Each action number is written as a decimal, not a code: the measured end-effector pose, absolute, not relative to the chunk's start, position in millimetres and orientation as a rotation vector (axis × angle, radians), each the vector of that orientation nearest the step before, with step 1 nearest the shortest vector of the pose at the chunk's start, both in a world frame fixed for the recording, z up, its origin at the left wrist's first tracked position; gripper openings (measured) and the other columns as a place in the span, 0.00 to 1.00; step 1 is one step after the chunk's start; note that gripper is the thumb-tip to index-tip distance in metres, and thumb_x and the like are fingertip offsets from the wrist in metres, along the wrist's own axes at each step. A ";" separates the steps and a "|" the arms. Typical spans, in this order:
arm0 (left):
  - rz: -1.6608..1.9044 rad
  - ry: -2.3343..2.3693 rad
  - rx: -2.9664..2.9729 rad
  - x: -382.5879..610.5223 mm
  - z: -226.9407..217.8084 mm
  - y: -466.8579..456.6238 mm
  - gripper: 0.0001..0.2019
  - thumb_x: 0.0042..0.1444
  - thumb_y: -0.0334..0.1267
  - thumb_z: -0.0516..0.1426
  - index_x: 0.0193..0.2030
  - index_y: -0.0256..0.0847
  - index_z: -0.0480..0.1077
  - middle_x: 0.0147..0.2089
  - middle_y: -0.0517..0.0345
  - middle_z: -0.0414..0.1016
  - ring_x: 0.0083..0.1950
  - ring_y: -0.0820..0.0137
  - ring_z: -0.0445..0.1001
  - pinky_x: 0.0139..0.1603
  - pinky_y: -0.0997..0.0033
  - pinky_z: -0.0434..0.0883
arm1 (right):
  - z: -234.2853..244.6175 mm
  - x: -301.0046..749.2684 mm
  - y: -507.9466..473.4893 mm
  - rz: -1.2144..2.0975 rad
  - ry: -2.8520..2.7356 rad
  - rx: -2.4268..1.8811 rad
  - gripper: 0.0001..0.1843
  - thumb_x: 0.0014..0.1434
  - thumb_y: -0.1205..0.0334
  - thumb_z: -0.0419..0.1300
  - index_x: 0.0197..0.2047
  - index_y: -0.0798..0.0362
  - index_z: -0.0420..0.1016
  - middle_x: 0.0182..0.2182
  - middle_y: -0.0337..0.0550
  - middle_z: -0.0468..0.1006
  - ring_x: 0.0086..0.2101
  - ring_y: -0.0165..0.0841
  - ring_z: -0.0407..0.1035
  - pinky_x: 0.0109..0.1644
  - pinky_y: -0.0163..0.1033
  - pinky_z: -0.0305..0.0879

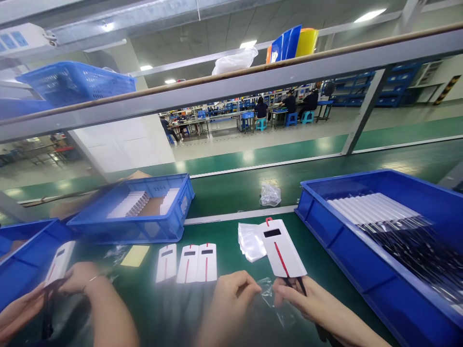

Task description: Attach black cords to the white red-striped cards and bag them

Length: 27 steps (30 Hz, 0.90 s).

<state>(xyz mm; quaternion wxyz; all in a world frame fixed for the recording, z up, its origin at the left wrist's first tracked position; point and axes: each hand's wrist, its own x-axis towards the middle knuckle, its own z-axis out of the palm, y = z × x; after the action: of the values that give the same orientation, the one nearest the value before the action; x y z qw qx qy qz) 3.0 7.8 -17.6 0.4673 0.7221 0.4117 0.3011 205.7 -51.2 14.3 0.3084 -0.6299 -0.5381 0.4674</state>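
In the head view, my right hand [302, 296] is closed around the lower end of a flat white device [282, 248]. The device has a dark window, a red stripe, a red tab at its top and black cables below. My left hand [235, 296] is pinched, its fingertips at the edge of a thin clear plastic film [268, 291] that hangs between my hands. Behind the device lies a fanned stack of clear plastic bags [249, 241]. Several similar white devices [197, 262] lie in a row left of my hands, their cables toward me.
A blue bin [336, 241] of bagged devices with black cables stands at the right. Another blue bin [126, 229] is at the back left. A co-worker's hands [77, 279] hold a white device at the left. Crumpled plastic [270, 194] and a yellow paper [135, 255] lie on the bench.
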 end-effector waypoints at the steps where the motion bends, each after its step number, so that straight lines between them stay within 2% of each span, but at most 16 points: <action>1: 0.745 1.004 1.834 3.7 -18.6 6.7 0.12 0.63 0.37 0.57 0.28 0.39 0.74 0.28 0.59 0.75 0.32 0.71 0.71 0.33 0.74 0.61 | 13.9 204.5 -49.3 1.277 -1.413 -1.628 0.16 0.59 0.46 0.59 0.30 0.50 0.75 0.26 0.34 0.65 0.28 0.32 0.60 0.33 0.34 0.59; 5: 0.722 0.922 2.083 6.1 -24.8 3.9 0.14 0.66 0.38 0.55 0.31 0.41 0.77 0.33 0.52 0.79 0.34 0.67 0.74 0.35 0.71 0.62 | 11.3 197.8 -41.5 1.411 -1.416 -1.481 0.11 0.54 0.52 0.64 0.34 0.50 0.72 0.26 0.34 0.69 0.32 0.34 0.65 0.37 0.34 0.62; 8: 0.696 0.853 2.258 6.6 -27.0 3.6 0.17 0.68 0.41 0.52 0.29 0.43 0.76 0.33 0.50 0.80 0.33 0.66 0.75 0.34 0.69 0.61 | 14.2 190.7 -36.5 1.475 -1.563 -1.455 0.04 0.54 0.61 0.61 0.34 0.49 0.70 0.21 0.30 0.66 0.23 0.29 0.59 0.32 0.34 0.60; 10: 0.690 0.850 2.285 5.8 -26.3 4.3 0.17 0.68 0.41 0.52 0.28 0.43 0.74 0.32 0.51 0.79 0.32 0.66 0.74 0.33 0.69 0.60 | 16.7 187.2 -35.7 1.524 -1.637 -1.441 0.03 0.52 0.66 0.59 0.31 0.50 0.69 0.19 0.27 0.61 0.20 0.26 0.54 0.28 0.34 0.55; 16: 0.669 0.913 2.002 2.2 -21.6 6.5 0.14 0.64 0.34 0.54 0.26 0.41 0.65 0.28 0.58 0.73 0.30 0.70 0.69 0.31 0.72 0.58 | 13.4 190.3 -42.5 1.559 -1.721 -1.399 0.05 0.50 0.71 0.55 0.29 0.52 0.69 0.24 0.30 0.70 0.29 0.29 0.62 0.31 0.32 0.54; 19: 0.668 0.947 1.870 1.1 -22.1 7.3 0.13 0.63 0.34 0.55 0.26 0.41 0.64 0.27 0.61 0.71 0.29 0.73 0.66 0.32 0.73 0.57 | 9.0 197.8 -42.6 1.531 -1.737 -1.452 0.04 0.51 0.69 0.57 0.31 0.52 0.70 0.24 0.29 0.67 0.27 0.28 0.58 0.28 0.32 0.50; 21: 0.690 0.984 1.824 -1.6 -24.3 10.2 0.13 0.64 0.37 0.55 0.27 0.40 0.66 0.25 0.62 0.68 0.28 0.74 0.64 0.31 0.73 0.56 | 4.3 206.3 -43.2 1.449 -1.729 -1.513 0.02 0.57 0.64 0.59 0.32 0.52 0.71 0.24 0.30 0.65 0.28 0.29 0.56 0.29 0.33 0.49; 24: 0.705 0.996 1.726 -10.5 -28.7 18.8 0.15 0.65 0.43 0.54 0.28 0.40 0.68 0.22 0.65 0.61 0.25 0.75 0.59 0.28 0.73 0.54 | -6.5 226.6 -50.7 1.129 -1.757 -1.760 0.20 0.68 0.48 0.52 0.30 0.52 0.71 0.24 0.34 0.68 0.27 0.33 0.61 0.31 0.35 0.55; 25: 0.712 0.993 1.688 -14.5 -30.0 22.1 0.16 0.65 0.45 0.54 0.28 0.40 0.68 0.21 0.65 0.60 0.24 0.75 0.58 0.27 0.73 0.53 | -10.7 234.8 -55.1 0.961 -1.786 -1.840 0.22 0.69 0.46 0.49 0.31 0.51 0.71 0.24 0.36 0.70 0.27 0.34 0.64 0.32 0.36 0.58; 27: 0.728 0.999 1.636 -22.6 -31.8 28.0 0.18 0.64 0.50 0.54 0.28 0.40 0.69 0.20 0.66 0.58 0.23 0.74 0.57 0.26 0.73 0.53 | -18.8 250.6 -65.1 0.527 -1.896 -1.914 0.15 0.68 0.50 0.50 0.38 0.48 0.73 0.29 0.40 0.77 0.26 0.38 0.71 0.30 0.38 0.64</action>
<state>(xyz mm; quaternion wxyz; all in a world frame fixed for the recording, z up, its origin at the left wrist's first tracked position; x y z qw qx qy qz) -22.6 28.0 -31.8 0.5189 0.6820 0.4165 0.3036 250.6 -65.1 -18.8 0.1972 -0.6835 -0.6772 0.1881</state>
